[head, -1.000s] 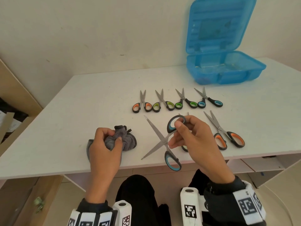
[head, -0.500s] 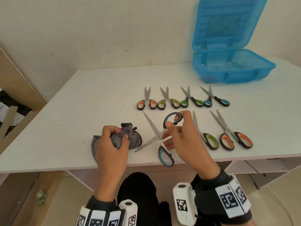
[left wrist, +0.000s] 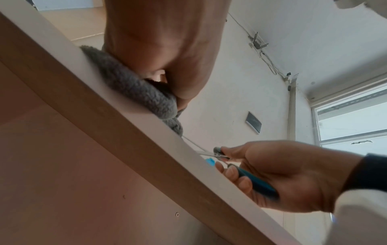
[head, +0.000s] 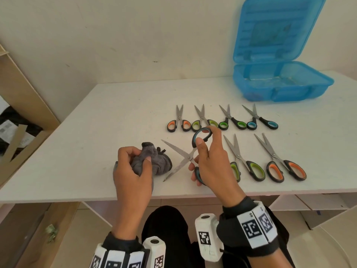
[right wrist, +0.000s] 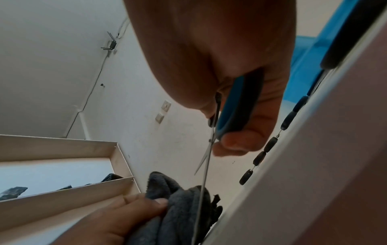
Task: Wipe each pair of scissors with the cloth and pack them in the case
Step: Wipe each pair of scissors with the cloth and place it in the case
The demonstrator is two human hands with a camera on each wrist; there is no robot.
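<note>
Scissors with blue-lined handles (head: 190, 158) are the pair in hand: your right hand (head: 212, 163) pinches the upper loop between thumb and forefinger while the other fingers curl round the lower one, blades spread wide and pointing toward 9 o'clock, just above the near edge of the white table (head: 96, 132). Your left hand (head: 133, 171) is closed round the bunched grey cloth (head: 154, 161), which rests on the table just at 9 o'clock of the blades. The lower blade's tip lies beside the cloth; whether they touch is hard to tell.

To wipe well, I'd fold the cloth over one blade's flat sides and draw from pivot to tip, keeping your fingers behind the cutting edge. Do each blade in turn, then close the pair before carrying it.

The open blue case (head: 280, 86) waits at 1 o'clock, well apart. Six more pairs lie in two rows between, so lift clear of them.
</note>
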